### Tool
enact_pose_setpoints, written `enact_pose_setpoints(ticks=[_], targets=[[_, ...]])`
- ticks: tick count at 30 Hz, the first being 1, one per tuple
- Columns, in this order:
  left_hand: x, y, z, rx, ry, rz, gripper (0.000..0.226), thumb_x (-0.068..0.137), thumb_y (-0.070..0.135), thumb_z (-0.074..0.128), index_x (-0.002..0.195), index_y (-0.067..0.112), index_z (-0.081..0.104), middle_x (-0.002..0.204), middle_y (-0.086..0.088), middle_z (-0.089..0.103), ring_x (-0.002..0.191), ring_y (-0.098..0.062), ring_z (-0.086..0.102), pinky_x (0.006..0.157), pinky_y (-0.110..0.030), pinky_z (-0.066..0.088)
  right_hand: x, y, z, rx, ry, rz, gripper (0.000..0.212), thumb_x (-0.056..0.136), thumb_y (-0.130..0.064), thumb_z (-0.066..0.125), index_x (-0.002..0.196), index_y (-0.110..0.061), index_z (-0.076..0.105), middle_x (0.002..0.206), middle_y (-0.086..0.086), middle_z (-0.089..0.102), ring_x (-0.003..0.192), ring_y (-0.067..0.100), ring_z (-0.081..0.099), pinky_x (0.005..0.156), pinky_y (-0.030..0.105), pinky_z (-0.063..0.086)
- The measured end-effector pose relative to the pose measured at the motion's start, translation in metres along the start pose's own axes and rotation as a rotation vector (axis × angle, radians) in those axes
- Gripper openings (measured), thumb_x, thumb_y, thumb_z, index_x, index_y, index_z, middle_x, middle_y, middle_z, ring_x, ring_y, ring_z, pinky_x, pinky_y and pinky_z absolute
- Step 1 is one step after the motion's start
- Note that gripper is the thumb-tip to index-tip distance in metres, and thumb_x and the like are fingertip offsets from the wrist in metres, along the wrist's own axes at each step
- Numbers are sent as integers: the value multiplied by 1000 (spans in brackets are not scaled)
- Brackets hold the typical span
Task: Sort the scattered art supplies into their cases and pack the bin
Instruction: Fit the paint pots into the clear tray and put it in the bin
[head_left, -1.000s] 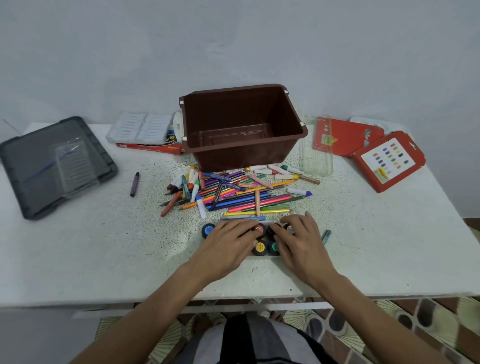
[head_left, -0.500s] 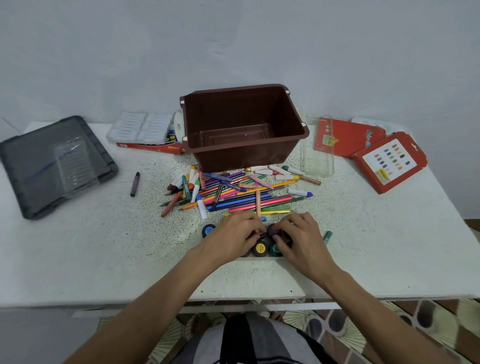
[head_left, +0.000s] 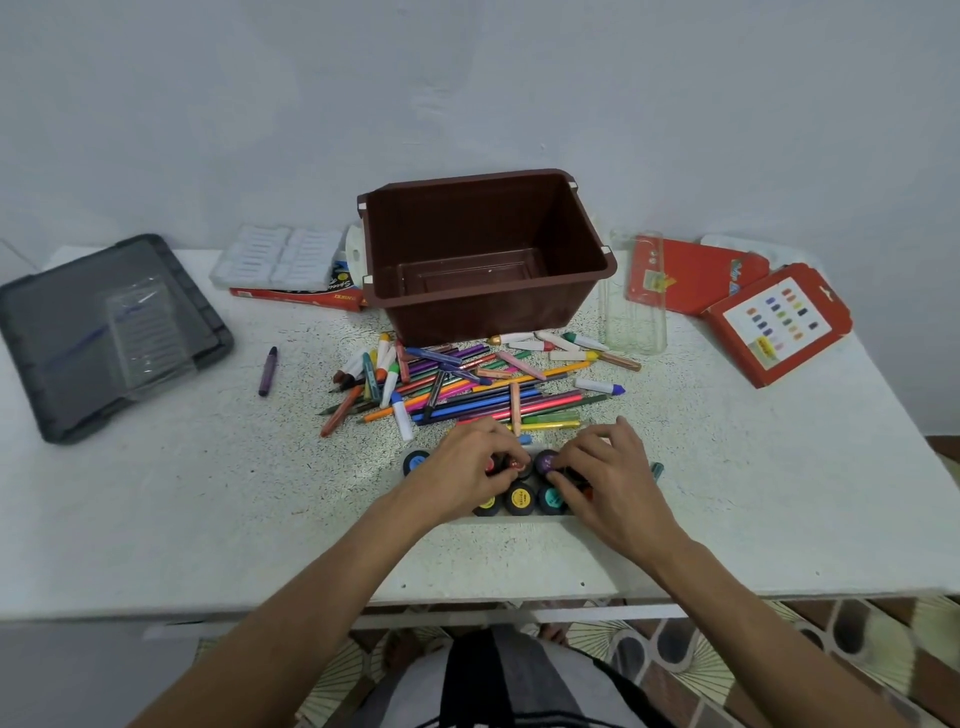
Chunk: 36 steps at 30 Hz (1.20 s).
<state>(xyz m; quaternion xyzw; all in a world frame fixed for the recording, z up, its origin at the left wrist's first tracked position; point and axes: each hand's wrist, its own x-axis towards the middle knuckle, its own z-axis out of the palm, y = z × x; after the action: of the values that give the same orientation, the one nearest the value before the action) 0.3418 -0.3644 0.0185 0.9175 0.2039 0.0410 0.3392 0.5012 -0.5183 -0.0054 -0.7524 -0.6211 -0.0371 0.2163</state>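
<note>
Paint pots (head_left: 521, 500) partly under hands (head_left: 465, 467) (head_left: 605, 480)

The left forearm (head_left: 311, 587) and the right forearm (head_left: 753, 597) are bare along all of the length that shows. So are the left hand (head_left: 467, 467) and the right hand (head_left: 608, 478) over the tabletop (head_left: 156, 519). Below the near edge of the tabletop, between the two forearms, shows a striped garment (head_left: 514, 675). Its broad bands run lengthwise: a pale one on the left, then a black one, a grey one in the middle and another pale one. Its right border is dark with thin light lines. Whether it is a shirt or some other garment cannot be told.
</note>
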Motion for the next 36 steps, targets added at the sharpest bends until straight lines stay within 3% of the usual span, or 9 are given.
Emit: enact_pose_setpoints(ticks=[5, 9, 13, 15, 18, 20, 29, 31, 36], targets=[[-1, 2, -3, 52, -2, 38, 20, 94, 21, 64, 113, 21, 71, 116, 7, 57, 109, -6, 49, 92, -14, 30, -3, 0, 2, 1, 19, -18, 12, 90, -26, 64, 93, -16, 71, 97, -1, 63, 97, 22, 54, 99, 52, 41], [-8, -1, 3, 164, 58, 142, 25, 97, 30, 57, 119, 21, 67, 119, 8, 56, 111, -8, 50, 97, -28, 41, -5, 1, -3, 58, 32, -8, 25, 95, -27, 51, 101, -10, 68, 101, 4, 60, 92, 23, 53, 80, 34, 45], [-21, -6, 22, 414, 85, 238, 45, 103, 44, 38, 140, 21, 49, 144, 4, 46, 131, -15, 41, 108, -35, 34, -11, 5, -5, 32, 32, 20, 27, 96, -27, 51, 109, -9, 66, 106, 7, 60, 95, 23, 52, 78, 33, 47], [-26, -9, 31, 526, 31, 261, 54, 105, 47, 28, 149, 17, 37, 157, -1, 33, 144, -19, 27, 116, -39, 26, -16, 7, -4, -7, 45, 24, 24, 95, -22, 55, 111, -8, 66, 109, 10, 60, 95, 26, 53, 77, 36, 48], [-32, -12, 41, 576, -41, 266, 68, 105, 55, 20, 157, 12, 13, 165, -4, 4, 152, -21, -1, 120, -43, 7, -20, 7, -3, -58, 62, 39, 26, 97, -22, 53, 113, -8, 67, 112, 11, 60, 96, 26, 53, 78, 35, 45], [-34, -13, 42, 598, -59, 270, 74, 103, 59, 20, 157, 12, 4, 165, -5, -4, 152, -23, -6, 119, -45, 6, -22, 5, -3, -75, 81, 45, 30, 97, -25, 50, 113, -8, 67, 112, 11, 61, 97, 25, 53, 79, 34, 43], [-33, -14, 42, 647, -67, 316, 68, 102, 61, 22, 157, 29, -2, 165, -8, -8, 151, -26, -9, 119, -47, 2, -40, 5, 8, -101, 76, 19, 39, 101, -25, 46, 130, -3, 61, 137, 21, 55, 112, 32, 53, 95, 42, 46], [-33, -13, 43, 653, -63, 320, 68, 102, 61, 23, 157, 31, -2, 165, -8, -7, 151, -27, -8, 118, -48, 2, -42, 4, 6, -98, 104, 30, 37, 100, -25, 49, 126, -3, 63, 135, 21, 56, 113, 32, 52, 96, 41, 45], [-32, -15, 45, 657, -49, 320, 69, 101, 61, 24, 158, 28, 1, 165, -9, -5, 152, -28, -6, 118, -48, 3, -46, 3, -1, -102, 166, -37, 25, 92, -25, 63, 105, -4, 71, 103, 11, 64, 91, 29, 56, 81, 39, 45]])
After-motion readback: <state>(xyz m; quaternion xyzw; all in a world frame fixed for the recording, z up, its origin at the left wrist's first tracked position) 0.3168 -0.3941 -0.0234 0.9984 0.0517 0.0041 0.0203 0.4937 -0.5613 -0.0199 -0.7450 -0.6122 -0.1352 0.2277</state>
